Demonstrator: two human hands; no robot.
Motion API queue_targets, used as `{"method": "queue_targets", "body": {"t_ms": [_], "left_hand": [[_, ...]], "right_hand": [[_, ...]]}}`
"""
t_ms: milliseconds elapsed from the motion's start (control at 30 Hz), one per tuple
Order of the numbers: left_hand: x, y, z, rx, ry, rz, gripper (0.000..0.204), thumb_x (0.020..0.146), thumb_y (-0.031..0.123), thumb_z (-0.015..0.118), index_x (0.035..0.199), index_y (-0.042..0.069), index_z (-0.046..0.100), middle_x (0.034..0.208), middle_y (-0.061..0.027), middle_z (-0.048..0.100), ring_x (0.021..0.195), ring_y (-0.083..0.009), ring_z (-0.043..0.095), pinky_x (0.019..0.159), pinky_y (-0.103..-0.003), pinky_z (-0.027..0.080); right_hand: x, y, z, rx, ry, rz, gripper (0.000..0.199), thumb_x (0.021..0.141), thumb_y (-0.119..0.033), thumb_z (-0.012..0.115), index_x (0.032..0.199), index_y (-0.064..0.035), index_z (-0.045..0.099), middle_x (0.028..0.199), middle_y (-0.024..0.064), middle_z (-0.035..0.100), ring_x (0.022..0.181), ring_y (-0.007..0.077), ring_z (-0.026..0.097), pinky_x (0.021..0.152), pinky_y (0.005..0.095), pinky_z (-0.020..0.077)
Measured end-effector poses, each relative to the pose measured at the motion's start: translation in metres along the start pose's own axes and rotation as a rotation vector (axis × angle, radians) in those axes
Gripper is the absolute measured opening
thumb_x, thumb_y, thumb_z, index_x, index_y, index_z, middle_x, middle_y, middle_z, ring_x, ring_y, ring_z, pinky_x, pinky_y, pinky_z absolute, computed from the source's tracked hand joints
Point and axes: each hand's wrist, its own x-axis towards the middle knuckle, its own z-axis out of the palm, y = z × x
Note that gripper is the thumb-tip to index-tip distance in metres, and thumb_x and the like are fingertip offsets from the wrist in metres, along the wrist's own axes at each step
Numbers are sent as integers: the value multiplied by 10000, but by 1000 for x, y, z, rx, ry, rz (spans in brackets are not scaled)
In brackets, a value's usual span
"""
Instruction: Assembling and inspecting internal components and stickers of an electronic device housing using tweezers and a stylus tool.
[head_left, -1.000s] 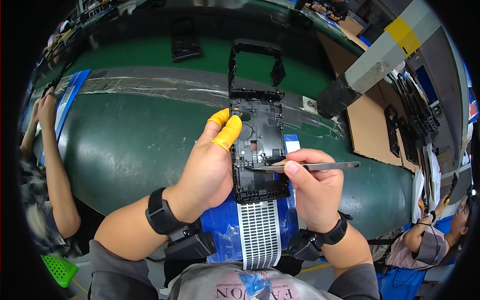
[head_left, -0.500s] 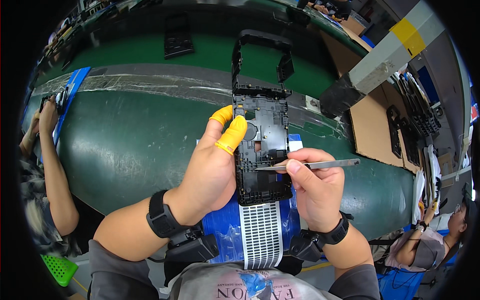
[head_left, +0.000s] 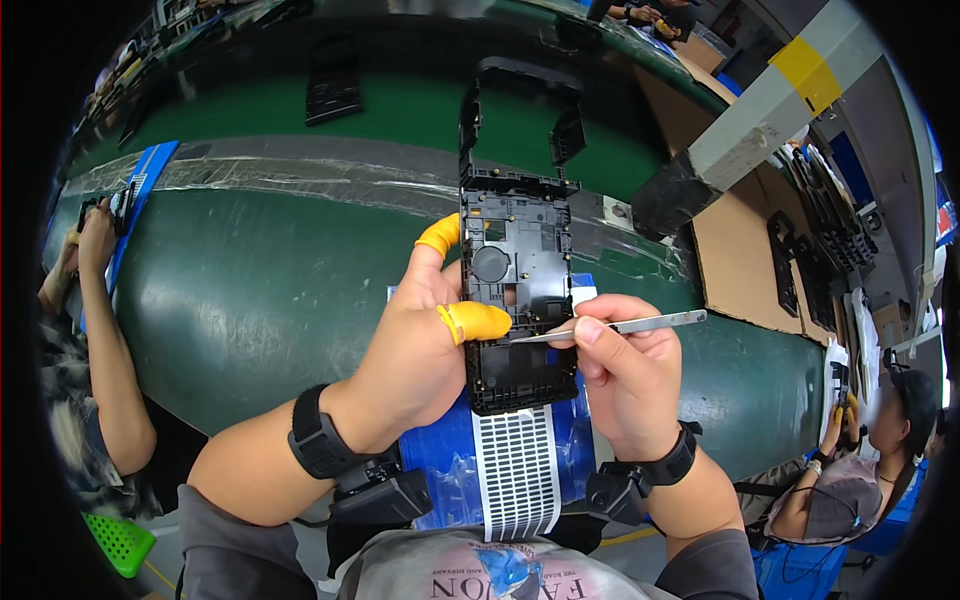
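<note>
My left hand [head_left: 415, 345] grips a black plastic frame [head_left: 520, 290] upright by its left edge. Yellow finger cots cover the thumb and forefinger. My right hand [head_left: 620, 375] pinches metal tweezers [head_left: 615, 326], whose tip rests on the frame's middle, just right of my left thumb. Under both hands lies a white strip of small dark pads [head_left: 516, 470] on a blue sheet [head_left: 450, 470].
A green conveyor belt [head_left: 260, 290] runs across the view, carrying another black frame [head_left: 520, 100] and a dark part [head_left: 333, 95]. A grey post [head_left: 740, 130] with a yellow band leans at the right. People sit at the left [head_left: 100, 330] and lower right [head_left: 860, 460].
The frame has been lifted slightly higher and turned more upright in my left hand. The tweezers' tip stays on its middle.
</note>
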Motion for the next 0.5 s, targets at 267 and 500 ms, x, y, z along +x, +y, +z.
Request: {"method": "queue_targets", "body": {"t_ms": [267,500], "left_hand": [[0,0,1,-19,8,-5,640,652,-95,433,1233,59,213,1069,-143,470,986,-220,483,837,-335,413],[-1,1,1,-24,3,-1,639,656,-100,435,1233,60,213,1063,-129,474,971,-202,479,832,-318,413]], "right_hand": [[-1,-1,3,-72,22,-7,162,743,-39,592,888,27,566,755,79,610,606,53,515,504,155,357],[1,-1,3,-82,24,-3,158,742,-44,596,883,23,568,752,77,610,605,53,515,505,155,359]]}}
